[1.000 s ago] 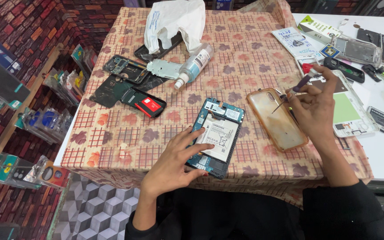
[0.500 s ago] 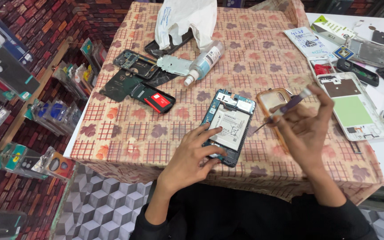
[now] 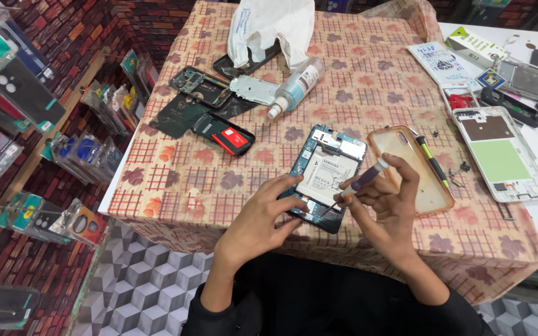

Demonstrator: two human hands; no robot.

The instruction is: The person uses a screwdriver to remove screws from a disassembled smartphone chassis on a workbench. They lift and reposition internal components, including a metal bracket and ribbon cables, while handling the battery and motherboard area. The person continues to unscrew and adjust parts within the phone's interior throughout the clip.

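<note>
The left hand [image 3: 258,219] presses its fingers flat on the near left corner of the opened phone [image 3: 326,175], steadying it. The right hand [image 3: 386,200] grips a small screwdriver [image 3: 357,185], its tip apparently touching the phone's near end. The phone lies near the front edge of the checked tabletop [image 3: 175,174]. Just right of it lies an orange-rimmed clear case [image 3: 420,173]; far left, a white bottle [image 3: 295,87].
</note>
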